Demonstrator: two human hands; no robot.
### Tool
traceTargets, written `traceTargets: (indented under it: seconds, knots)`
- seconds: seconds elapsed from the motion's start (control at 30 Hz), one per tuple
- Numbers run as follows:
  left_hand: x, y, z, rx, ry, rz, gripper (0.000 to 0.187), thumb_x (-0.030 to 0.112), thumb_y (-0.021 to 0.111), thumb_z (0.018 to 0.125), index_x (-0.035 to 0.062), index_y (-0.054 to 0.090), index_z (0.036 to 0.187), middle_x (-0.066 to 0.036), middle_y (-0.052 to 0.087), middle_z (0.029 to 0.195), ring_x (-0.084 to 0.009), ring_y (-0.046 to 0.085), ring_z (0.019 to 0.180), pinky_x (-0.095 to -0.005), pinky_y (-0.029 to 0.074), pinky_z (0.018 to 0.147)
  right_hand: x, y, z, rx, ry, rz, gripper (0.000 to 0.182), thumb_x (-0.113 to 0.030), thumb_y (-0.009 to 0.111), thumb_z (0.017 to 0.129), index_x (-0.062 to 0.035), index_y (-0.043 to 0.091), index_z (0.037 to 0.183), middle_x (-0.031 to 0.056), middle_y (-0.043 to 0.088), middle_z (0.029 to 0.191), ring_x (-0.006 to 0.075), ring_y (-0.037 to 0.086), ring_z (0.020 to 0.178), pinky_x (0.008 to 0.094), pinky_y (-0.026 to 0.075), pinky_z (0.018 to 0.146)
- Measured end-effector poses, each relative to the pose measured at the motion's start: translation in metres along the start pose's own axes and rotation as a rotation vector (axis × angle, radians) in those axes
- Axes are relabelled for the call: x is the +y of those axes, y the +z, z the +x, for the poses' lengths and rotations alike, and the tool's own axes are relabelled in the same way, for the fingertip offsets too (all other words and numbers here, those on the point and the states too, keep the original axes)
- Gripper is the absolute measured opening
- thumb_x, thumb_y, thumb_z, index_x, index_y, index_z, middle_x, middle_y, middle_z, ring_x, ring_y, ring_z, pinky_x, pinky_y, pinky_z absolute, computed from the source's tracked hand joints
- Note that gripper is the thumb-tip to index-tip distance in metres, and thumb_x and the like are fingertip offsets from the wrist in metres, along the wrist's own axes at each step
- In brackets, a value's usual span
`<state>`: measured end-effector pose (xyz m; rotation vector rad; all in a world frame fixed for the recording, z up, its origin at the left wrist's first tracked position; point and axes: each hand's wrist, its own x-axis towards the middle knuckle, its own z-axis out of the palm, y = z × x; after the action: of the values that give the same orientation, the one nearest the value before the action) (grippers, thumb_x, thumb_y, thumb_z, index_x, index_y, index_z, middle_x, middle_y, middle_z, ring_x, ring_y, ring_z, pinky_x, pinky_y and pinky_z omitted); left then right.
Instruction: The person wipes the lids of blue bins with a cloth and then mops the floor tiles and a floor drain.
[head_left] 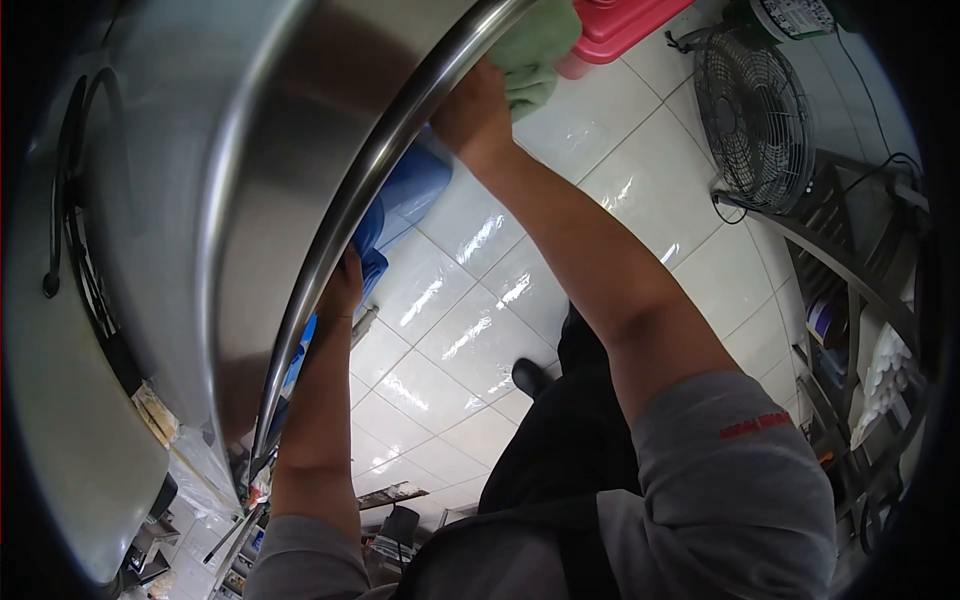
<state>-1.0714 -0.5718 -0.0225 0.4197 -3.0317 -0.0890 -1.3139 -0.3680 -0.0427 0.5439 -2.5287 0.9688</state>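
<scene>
A curved steel rim [345,215] of a counter or sink edge crosses in front of both my hands. My left hand [345,285] is partly behind this rim, against crumpled blue plastic [370,240]; its fingers are hidden. Farther up, my right hand [478,112] reaches in under the rim, between the blue plastic and a green cloth [530,60]. The rim covers those fingers too, so I cannot see whether they grip the cloth, the plastic or neither.
Beyond the cloth is a red plastic container [625,30]. A black fan [755,115] stands at the upper right, with a cord trailing past a metal rack [850,250]. Glossy white tiles [470,300] cover the floor. A dark hose or handle [65,190] curves at the left.
</scene>
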Motion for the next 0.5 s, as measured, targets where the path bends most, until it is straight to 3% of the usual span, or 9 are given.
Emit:
traceTargets:
  seconds: [0.07,0.1,0.17,0.23,0.27,0.3,0.33,0.4,0.5]
  knots:
    - [0.0,0.001,0.002,0.012,0.012,-0.011,0.049,0.037,0.053,0.091,0.0039,0.056,0.126,-0.024,0.056,0.125,-0.0395,0.054,0.116,-0.0444,0.04,0.101,0.005,-0.002,-0.027,0.058,-0.337,0.162,0.033,-0.005,0.064,0.071,-0.0028,0.063,0.104,0.0169,0.058,0.112,0.0362,0.052,0.106,0.0424,0.045,0.086]
    - [-0.001,0.001,0.003,0.019,0.016,-0.015,0.048,0.037,0.053,0.091,0.0036,0.056,0.126,-0.024,0.056,0.125,-0.0396,0.054,0.116,-0.0444,0.04,0.101,0.007,-0.003,-0.04,0.06,-0.34,0.157,0.033,-0.005,0.064,0.071,-0.0028,0.063,0.104,0.0169,0.058,0.112,0.0362,0.052,0.106,0.0424,0.045,0.086]
    - [-0.002,0.002,0.001,0.027,0.015,-0.02,0.048,0.037,0.054,0.091,0.0029,0.056,0.125,-0.024,0.057,0.124,-0.0397,0.055,0.115,-0.0443,0.041,0.1,0.011,-0.006,-0.068,-0.312,-0.156,0.41,0.032,0.0,0.054,0.075,-0.001,0.063,0.106,0.0197,0.06,0.108,0.0367,0.057,0.102,0.0412,0.047,0.088]
    - [-0.001,0.003,0.001,0.031,0.009,-0.011,0.048,0.037,0.054,0.09,0.0028,0.057,0.124,-0.024,0.058,0.122,-0.0402,0.056,0.113,-0.0445,0.042,0.099,0.026,-0.007,-0.088,-0.372,0.637,0.569,0.034,0.003,0.046,0.079,0.0022,0.058,0.111,0.0181,0.061,0.099,0.0263,0.064,0.092,0.0402,0.051,0.079]
    - [0.003,-0.002,0.004,0.034,0.007,0.002,0.047,0.037,0.054,0.09,0.0027,0.058,0.122,-0.024,0.059,0.12,-0.0407,0.057,0.111,-0.0447,0.042,0.098,0.038,-0.008,-0.085,-0.267,1.038,0.889,0.033,0.0,0.038,0.085,0.0037,0.055,0.113,0.018,0.062,0.102,0.0268,0.066,0.088,0.04,0.054,0.08]
    - [0.007,-0.007,0.005,0.035,0.004,0.004,0.047,0.037,0.054,0.09,0.0027,0.058,0.122,-0.024,0.059,0.12,-0.0407,0.057,0.111,-0.0447,0.042,0.098,0.046,-0.01,-0.088,-0.069,1.306,1.313,0.033,-0.005,0.035,0.09,0.0032,0.052,0.116,0.0185,0.061,0.107,0.0307,0.065,0.095,0.0425,0.054,0.085]
    - [0.02,-0.021,0.011,0.049,0.018,0.024,0.046,0.037,0.054,0.09,0.0027,0.059,0.12,-0.024,0.06,0.118,-0.0411,0.058,0.109,-0.0448,0.043,0.097,0.05,-0.012,-0.087,-0.012,1.488,1.479,0.031,-0.01,0.036,0.093,0.0022,0.05,0.117,0.0189,0.06,0.109,0.0338,0.063,0.099,0.0449,0.052,0.089]
    - [0.035,-0.033,0.014,0.061,0.025,0.043,0.044,0.036,0.055,0.09,0.0026,0.061,0.118,-0.024,0.062,0.115,-0.0415,0.059,0.107,-0.0449,0.044,0.096,0.035,-0.014,-0.074,-0.134,1.671,1.6,0.03,-0.014,0.036,0.096,0.0015,0.049,0.118,0.0184,0.06,0.109,0.0347,0.061,0.102,0.0465,0.051,0.09]
    - [0.04,-0.04,0.016,0.045,-0.004,0.073,0.042,0.036,0.055,0.089,0.0027,0.063,0.114,-0.023,0.063,0.111,-0.0405,0.06,0.104,-0.0446,0.046,0.093,0.006,0.001,-0.02,-0.008,1.673,1.721,0.03,-0.016,0.038,0.094,-0.0029,0.052,0.118,0.0179,0.058,0.114,0.0347,0.058,0.107,0.0538,0.046,0.091]
